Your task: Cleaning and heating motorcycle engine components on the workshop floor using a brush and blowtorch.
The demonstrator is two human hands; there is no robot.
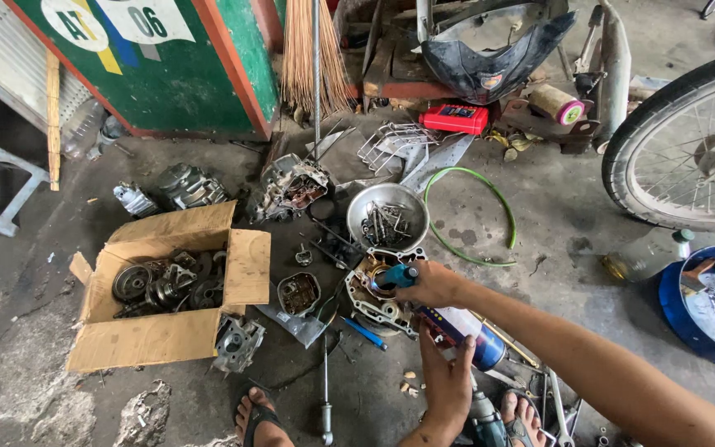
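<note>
Both forearms reach down from the camera over the oily floor [539,223]. Left hand [447,382], fingers closed, steadies the lower end of a blue and white tube [467,333], keeping it angled toward the work. Right hand [434,284] wraps the tube's teal nozzle [399,276], its tip right at the rim of an engine cover [378,300] lying flat. Just beyond sits a metal bowl [387,215] of bolts; a cardboard box [177,285] of parts lies left.

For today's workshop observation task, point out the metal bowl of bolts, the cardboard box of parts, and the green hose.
metal bowl [356,217], head view, on its bare left rim.
cardboard box [138,339], head view, on its front flap.
green hose [502,204], head view, on its right-hand curve.
</note>
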